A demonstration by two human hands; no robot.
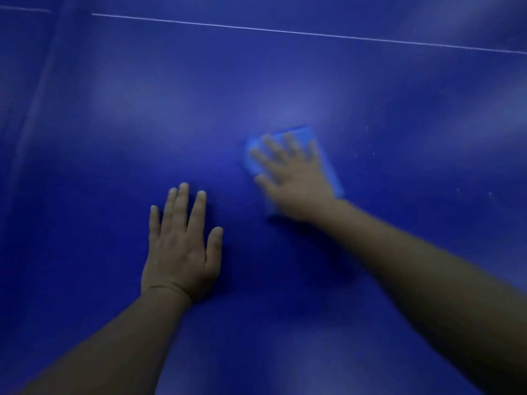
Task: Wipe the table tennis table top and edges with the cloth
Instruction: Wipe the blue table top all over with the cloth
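Not much room to see here tbh, the blue surface fills the whole view. Lighting is dim, with soft pale glare patches (285,112) reflecting off it around the middle and top right, and darker shadow toward the bottom

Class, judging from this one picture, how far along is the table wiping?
Done: cannot tell; no wiped patch stands out. In hand: the right hand presses the cloth flat on the table, blurred mid-stroke; the left hand rests flat. Left: white specks to the right; no edge shows.
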